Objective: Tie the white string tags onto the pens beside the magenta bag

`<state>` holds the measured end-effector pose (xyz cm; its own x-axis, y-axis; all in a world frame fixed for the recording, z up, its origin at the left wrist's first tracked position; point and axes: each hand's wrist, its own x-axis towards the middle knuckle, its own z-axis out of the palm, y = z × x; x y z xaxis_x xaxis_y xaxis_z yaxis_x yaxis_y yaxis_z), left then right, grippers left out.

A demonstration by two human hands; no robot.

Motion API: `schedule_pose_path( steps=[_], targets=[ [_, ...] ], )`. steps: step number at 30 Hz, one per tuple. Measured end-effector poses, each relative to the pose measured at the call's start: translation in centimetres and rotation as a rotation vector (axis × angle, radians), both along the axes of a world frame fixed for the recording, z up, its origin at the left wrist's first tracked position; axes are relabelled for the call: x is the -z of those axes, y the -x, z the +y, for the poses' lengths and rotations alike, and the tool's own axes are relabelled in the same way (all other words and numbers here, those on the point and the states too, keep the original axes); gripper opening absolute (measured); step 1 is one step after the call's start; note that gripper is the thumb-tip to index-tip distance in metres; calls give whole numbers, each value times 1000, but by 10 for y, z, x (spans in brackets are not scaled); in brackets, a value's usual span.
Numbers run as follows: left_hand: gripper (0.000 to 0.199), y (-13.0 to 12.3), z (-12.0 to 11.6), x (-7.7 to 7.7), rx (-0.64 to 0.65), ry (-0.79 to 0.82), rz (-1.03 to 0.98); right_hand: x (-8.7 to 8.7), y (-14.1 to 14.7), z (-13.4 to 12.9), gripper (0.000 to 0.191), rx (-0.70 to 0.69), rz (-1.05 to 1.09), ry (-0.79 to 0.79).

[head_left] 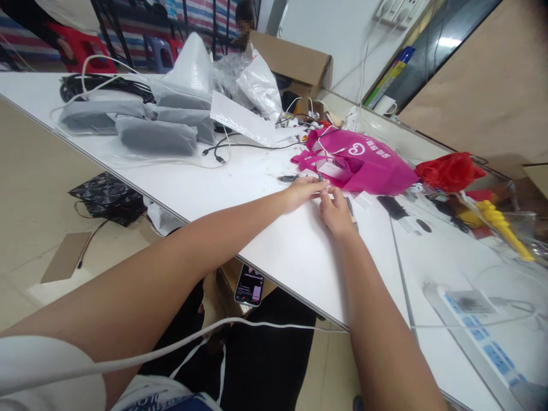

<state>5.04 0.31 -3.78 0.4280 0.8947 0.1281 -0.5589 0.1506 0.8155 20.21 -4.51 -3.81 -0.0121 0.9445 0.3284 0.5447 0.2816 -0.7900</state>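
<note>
Reaching forward over a long white tabletop [295, 257], with both bare forearms stretched out and the two hands brought together at the fingertips. With the left hand [301, 193], pinching a small dark piece [320, 177] just above the tabletop, near the pink bag's front edge; too small and too covered to identify. With the right hand [336, 212], curling bent fingers in against the same spot; cannot tell whether gripping the piece too or merely touching the left fingertips. Lying just beside the left hand, a slim black pen-like object [289, 178]; beside the right wrist, a narrow grey object [351, 211], partly hidden. Directly beyond the hands, a bright pink fabric bag with white print [377, 171], slumped on its side. Farther right, a crumpled red plastic bag [449, 171], a yellow twisted plastic piece [505, 228] and, nearer, a white power strip with blue markings [483, 337]. To the left, several grey packages in cloudy plastic wrapping [156, 137], near a coil of black cable [107, 85]; between these and the hands, a thin black cable with plug ends [220, 158]. Below the table edge, a lit smartphone [249, 285], above dark-trousered legs.
</note>
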Motion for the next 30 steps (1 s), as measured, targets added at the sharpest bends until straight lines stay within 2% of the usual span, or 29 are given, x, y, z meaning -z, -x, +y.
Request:
schedule_pose_path(
  steps=[3,7,9,12,14,20,25,30],
  targets=[
    [36,-1,0,1,-23,0,-13,-5,4,-4,57,48,-43,-2],
    [18,2,-1,-4,42,14,-43,-9,4,-4,60,62,-62,-68],
    [13,3,-1,-5,29,-5,-29,-8,4,-4,60,84,-59,-50],
    [25,3,0,-4,-35,-10,8,-8,5,-6,55,98,-48,23],
    [32,2,0,-4,-41,4,9,-9,7,-7,54,86,-52,16],
    [13,5,-1,-8,30,-2,-57,-11,7,-8,53,108,-59,-58],
    [24,7,-2,-9,-15,-10,30,-11,7,-9,49,106,-47,26],
    [28,9,-6,-12,7,21,5,-11,8,-9,53,103,-49,-30]
  ],
)
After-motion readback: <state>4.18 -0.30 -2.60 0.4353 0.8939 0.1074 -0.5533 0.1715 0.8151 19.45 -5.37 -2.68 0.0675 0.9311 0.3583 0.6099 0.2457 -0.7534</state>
